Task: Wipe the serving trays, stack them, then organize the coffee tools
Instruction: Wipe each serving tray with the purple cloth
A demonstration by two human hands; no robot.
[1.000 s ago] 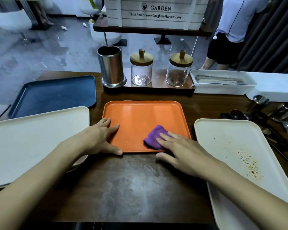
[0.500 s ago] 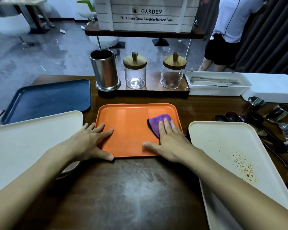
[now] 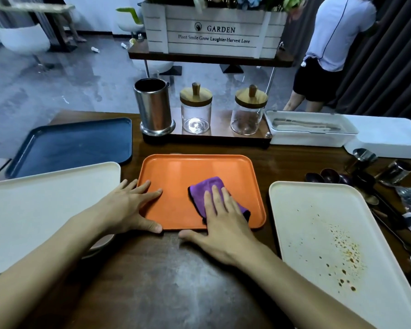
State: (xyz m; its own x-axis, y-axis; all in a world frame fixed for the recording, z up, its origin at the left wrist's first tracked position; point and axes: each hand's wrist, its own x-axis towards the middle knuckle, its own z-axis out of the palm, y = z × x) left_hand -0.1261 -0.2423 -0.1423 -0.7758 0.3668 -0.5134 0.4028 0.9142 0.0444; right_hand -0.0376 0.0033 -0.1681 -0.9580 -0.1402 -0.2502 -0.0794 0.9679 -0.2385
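An orange tray [image 3: 188, 172] lies in the middle of the dark wooden table. My right hand [image 3: 223, 217] presses a folded purple cloth [image 3: 205, 188] flat onto the tray's right half with straight fingers. My left hand [image 3: 128, 207] lies flat on the tray's left edge, thumb along its near rim. A cream tray [image 3: 45, 203] sits to the left, a dark blue tray [image 3: 76, 143] behind it. Another cream tray [image 3: 330, 233] on the right carries brown stains. Coffee spoons and metal cups [image 3: 365, 176] lie at the far right.
A steel canister [image 3: 153, 108] and two glass jars with wooden lids [image 3: 196, 108] stand on a low rack behind the orange tray. A white box with utensils [image 3: 311, 129] sits at the back right. A person [image 3: 328, 51] stands beyond the table.
My right hand has slid the purple cloth from the tray's near edge up to the right and back toward the middle right. My left hand has kept its place on the left edge.
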